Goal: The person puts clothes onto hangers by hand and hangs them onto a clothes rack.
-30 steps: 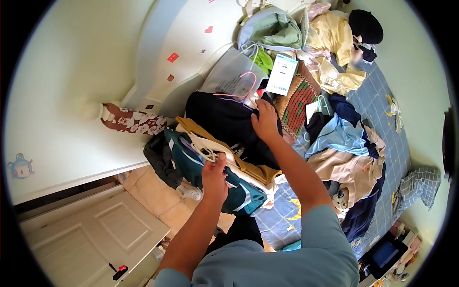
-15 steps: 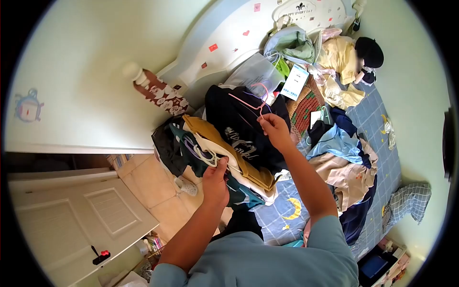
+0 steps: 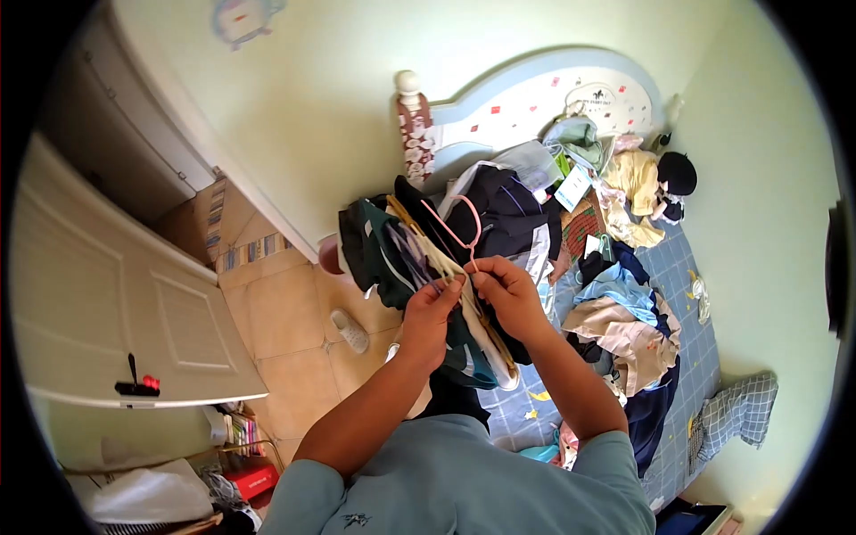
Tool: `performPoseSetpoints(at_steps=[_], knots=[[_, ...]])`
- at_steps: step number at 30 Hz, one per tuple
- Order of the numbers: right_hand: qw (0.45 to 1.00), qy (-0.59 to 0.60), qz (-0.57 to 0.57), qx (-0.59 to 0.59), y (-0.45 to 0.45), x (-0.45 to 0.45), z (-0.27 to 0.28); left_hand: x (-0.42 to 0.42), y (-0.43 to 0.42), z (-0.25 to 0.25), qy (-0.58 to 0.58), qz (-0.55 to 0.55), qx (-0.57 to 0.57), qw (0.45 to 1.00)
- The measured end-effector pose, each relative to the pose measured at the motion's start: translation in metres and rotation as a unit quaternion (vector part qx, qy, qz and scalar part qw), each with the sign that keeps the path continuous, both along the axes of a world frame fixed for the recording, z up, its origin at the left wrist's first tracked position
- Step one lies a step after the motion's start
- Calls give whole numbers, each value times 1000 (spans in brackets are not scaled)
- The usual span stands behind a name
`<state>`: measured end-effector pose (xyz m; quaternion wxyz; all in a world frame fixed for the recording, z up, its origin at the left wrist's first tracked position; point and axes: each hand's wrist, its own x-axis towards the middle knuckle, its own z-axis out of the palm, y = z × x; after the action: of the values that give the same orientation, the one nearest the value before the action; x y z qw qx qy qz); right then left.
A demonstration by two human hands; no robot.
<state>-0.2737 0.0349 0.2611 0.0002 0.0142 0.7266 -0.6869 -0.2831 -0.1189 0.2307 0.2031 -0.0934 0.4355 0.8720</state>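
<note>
The pink hanger (image 3: 472,244) was pinched by its hook in the right hand (image 3: 506,294), thumb and fingertips pretty much closed, right beside the left hand (image 3: 428,321). That one was curled snugly around the top of a clothes bundle (image 3: 392,278), dark green and cream stuff included. Whether anything was hung on the hanger couldn't really be told. More clothes (image 3: 629,334) were heaped on the blue checked bedsheet (image 3: 664,267).
</note>
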Motion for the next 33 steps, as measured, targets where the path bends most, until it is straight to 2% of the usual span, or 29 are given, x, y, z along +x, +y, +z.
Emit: performPoseSetpoints(at_steps=[4,11,13,14,15,18,19,22,26,30,33], knots=[[976,171,2,133,-73,52,30,55,-56,18,51,5,43,998],[937,265,54,221,-148,132,88,136,-121,73,92,73,104,988],[937,273,84,202,-161,153,101,157,-132,82,92,111,122,982],[937,275,101,191,-167,164,103,168,-138,84,83,129,125,980],[955,250,110,119,-173,169,93,179,-144,86,75,149,128,978],[973,152,145,96,-179,191,84,208,-161,73,74,191,128,970],[967,149,163,130,-180,196,76,220,-165,71,70,208,112,969],[947,57,300,102,-182,217,59,261,-170,60,50,259,78,962],[923,83,366,88,-204,254,42,321,-177,50,30,322,52,945],[901,53,425,70,-243,298,12,389,-202,44,26,393,30,919],[877,95,466,69,-278,351,30,444,-223,52,21,455,28,890]])
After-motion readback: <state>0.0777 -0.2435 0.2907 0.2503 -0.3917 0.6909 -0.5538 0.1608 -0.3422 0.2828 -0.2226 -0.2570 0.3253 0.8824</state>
